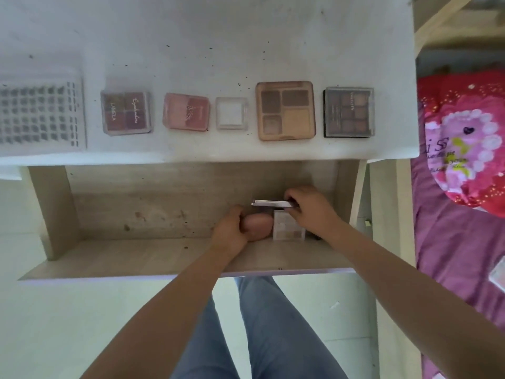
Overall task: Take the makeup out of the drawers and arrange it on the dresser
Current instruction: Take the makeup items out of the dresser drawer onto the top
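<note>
- In the open drawer point(114, 214), the left hand point(232, 228) is closed around a pink rounded case point(259, 224).
- The right hand point(311, 209) grips a thin flat palette point(270, 204), held above a pale palette point(288, 228) on the drawer floor.
- Five palettes lie in a row on the white surface point(218, 36), from the Lamela palette point(126, 112) to the dark palette point(349, 112).

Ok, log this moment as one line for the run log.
left hand on pink compact in drawer | right hand holds flat palette | five palettes lined on dresser
</note>
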`<state>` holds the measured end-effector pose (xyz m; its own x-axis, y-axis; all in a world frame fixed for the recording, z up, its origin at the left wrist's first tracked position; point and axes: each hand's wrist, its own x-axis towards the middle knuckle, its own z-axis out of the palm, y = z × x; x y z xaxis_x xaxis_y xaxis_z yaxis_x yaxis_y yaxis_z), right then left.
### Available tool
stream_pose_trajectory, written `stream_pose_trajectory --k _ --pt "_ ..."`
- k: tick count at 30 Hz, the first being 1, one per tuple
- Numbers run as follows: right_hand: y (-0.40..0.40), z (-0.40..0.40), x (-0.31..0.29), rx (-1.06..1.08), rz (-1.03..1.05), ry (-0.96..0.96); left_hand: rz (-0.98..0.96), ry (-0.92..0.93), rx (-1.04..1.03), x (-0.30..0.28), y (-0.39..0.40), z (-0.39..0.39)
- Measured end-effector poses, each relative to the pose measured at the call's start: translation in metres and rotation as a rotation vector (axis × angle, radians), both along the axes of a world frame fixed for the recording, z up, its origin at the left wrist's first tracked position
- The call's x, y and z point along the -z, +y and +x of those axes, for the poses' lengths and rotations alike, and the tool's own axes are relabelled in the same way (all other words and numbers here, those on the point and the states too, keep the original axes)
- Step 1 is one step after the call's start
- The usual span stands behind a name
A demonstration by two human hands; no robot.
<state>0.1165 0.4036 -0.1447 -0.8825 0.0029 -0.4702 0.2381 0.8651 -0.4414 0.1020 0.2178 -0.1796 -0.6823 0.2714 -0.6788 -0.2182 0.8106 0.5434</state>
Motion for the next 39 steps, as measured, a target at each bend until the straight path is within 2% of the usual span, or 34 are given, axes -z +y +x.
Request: stream_pose_trajectory --k 2,6,10,14,16,21,26,29,33,39 --pt "0.003 0.017 -0.012 0.043 -0.007 0.073 0.027 0.028 -0.037 -0.01 -0.009 0.001" --pt "0.012 0.038 -0.049 0.276 -0.041 0.182 0.097 0.071 -0.149 -0.039 -0.027 -0.005" --pt "0.028 0.032 -0.099 0.613 -0.361 0.413 0.24 0.149 -0.251 -0.086 -0.013 -0.031" --pt "0.069 -0.024 -0.134 0.708 -0.476 0.51 0.504 0.173 -0.315 -0.134 0.026 -0.066" --pt "0.092 -0.057 -0.143 0.765 -0.49 0.553 0.556 0.19 -0.345 -0.151 0.045 -0.086" --pt "0.139 -0.121 -0.128 0.951 -0.573 0.497 0.575 0.197 -0.512 -0.17 0.09 -0.127" --pt "0.171 -0.158 -0.102 0.99 -0.551 0.424 0.534 0.25 -0.509 -0.172 0.109 -0.157" --pt "0.178 -0.171 -0.09 0.929 -0.354 0.447 0.49 0.236 -0.489 -0.171 0.112 -0.162" --pt "0.177 -0.178 -0.08 0.791 -0.141 0.527 0.409 0.213 -0.361 -0.168 0.122 -0.152" --pt "0.18 -0.173 -0.075 0.823 -0.197 0.553 0.41 0.17 -0.348 -0.161 0.14 -0.142"
